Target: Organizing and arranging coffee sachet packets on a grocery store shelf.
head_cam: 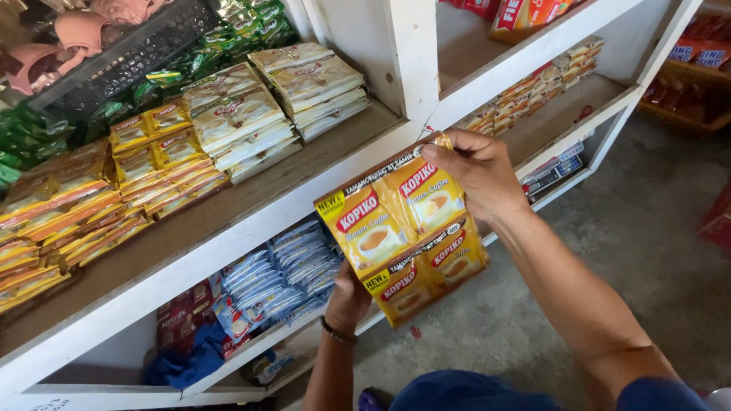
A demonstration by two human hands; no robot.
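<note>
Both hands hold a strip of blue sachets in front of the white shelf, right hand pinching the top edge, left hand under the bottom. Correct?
Not quite: the sachets are yellow, not blue; the blue ones lie on the lower shelf. The rest holds in the head view: the right hand pinches the top edge, the left hand supports the bottom from behind, in front of the white shelf.

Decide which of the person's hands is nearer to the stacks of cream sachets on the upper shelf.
Right. The right hand pinches the top edge of the yellow sachet strip, just right of the cream sachets. The left hand supports the strip from behind, lower down.
</note>
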